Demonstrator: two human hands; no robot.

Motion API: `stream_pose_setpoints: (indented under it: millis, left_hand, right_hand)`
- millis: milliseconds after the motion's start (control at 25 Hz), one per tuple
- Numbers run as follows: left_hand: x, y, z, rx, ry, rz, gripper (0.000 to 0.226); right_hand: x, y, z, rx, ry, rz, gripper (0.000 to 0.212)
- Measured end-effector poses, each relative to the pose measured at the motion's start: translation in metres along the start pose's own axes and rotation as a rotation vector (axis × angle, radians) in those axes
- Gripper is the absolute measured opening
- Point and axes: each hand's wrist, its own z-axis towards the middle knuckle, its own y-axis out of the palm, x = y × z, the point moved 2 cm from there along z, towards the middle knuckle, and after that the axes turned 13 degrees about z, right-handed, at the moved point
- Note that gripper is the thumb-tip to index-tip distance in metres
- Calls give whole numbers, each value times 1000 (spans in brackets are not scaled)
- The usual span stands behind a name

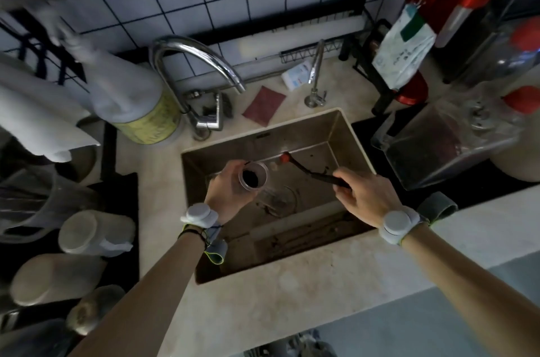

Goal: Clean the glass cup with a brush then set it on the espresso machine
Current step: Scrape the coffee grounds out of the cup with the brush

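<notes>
A small clear glass cup [253, 176] with dark residue at its bottom is held over the sink [359, 140] by my left hand [229, 190], mouth tilted toward me. My right hand [365, 194] grips the dark handle of a thin brush [309, 171]. The brush slants up and left, and its orange-red tip sits just right of the cup, apart from it. No espresso machine can be made out.
A chrome tap [201, 64] arches over the sink's back left, a smaller tap [317, 76] at back right. A red scouring pad [264, 105] lies behind the sink. Jugs and containers [96, 231] crowd the left counter; a clear bin [423, 146] stands right.
</notes>
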Motion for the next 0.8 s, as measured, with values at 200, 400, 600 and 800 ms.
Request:
stream_pose_setpoints:
  millis: [200, 400, 600, 800]
  left_hand:
    - [-29, -38, -1, 43, -99, -48, 70]
    - [-45, -57, -7, 128, -162, -51, 69]
    - [-52, -67, -13, 161, -152, -25, 69]
    - [-54, -72, -16, 175, -110, 16, 63]
  right_hand:
    - [-54, 19, 70, -3, -174, 8, 19]
    - [-81, 27, 103, -26, -248, -20, 18]
    - [-93, 30, 121, -97, -272, -97, 39]
    - [-96, 27, 122, -90, -267, -169, 45]
